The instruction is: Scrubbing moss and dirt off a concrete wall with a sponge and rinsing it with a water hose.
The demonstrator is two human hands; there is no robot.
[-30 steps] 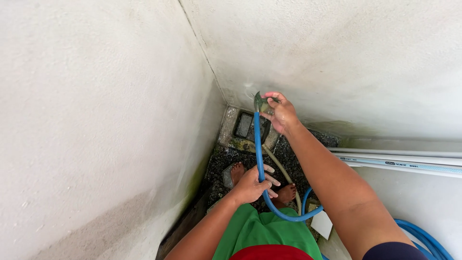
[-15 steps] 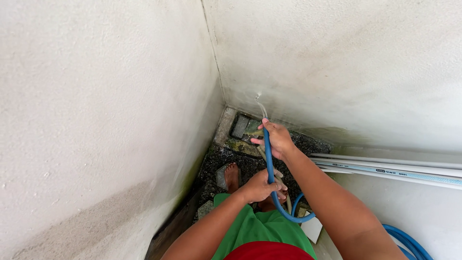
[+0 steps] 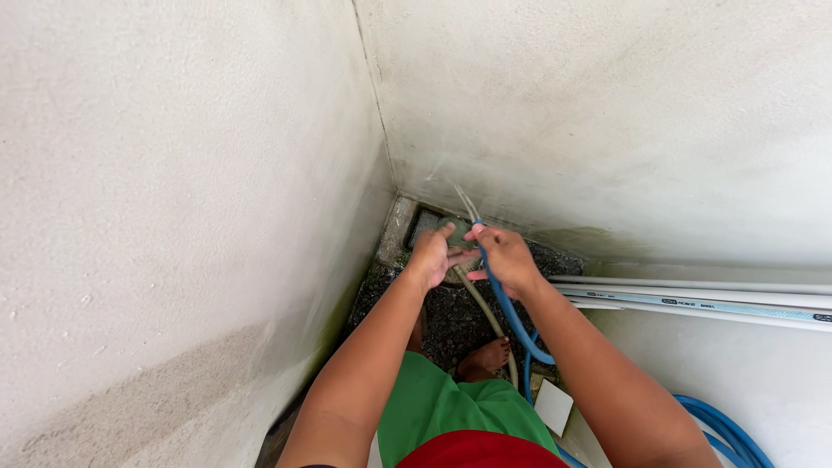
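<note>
My right hand [image 3: 507,258] grips the end of a blue hose [image 3: 513,321], and a thin jet of water [image 3: 458,198] sprays from it up toward the corner of the two walls. My left hand [image 3: 432,255] is raised beside it, fingers curled at the hose end, touching the right hand's fingers. The hose runs down from my right hand, loops near my bare foot [image 3: 487,356] and coils at the lower right [image 3: 726,429]. Both hands hover over a drain opening [image 3: 431,227] in the floor corner.
Two rough white walls [image 3: 173,199] meet in a corner. The dark pebbled floor [image 3: 451,316] is wet. White pipes [image 3: 693,299] run along the right wall. A beige hose [image 3: 487,316] lies on the floor, and a white tile piece [image 3: 553,406] sits near my foot.
My right hand has lowered the hose end toward the drain corner, and water now sprays from it. My left hand has come up from the lower hose to meet the right hand.
</note>
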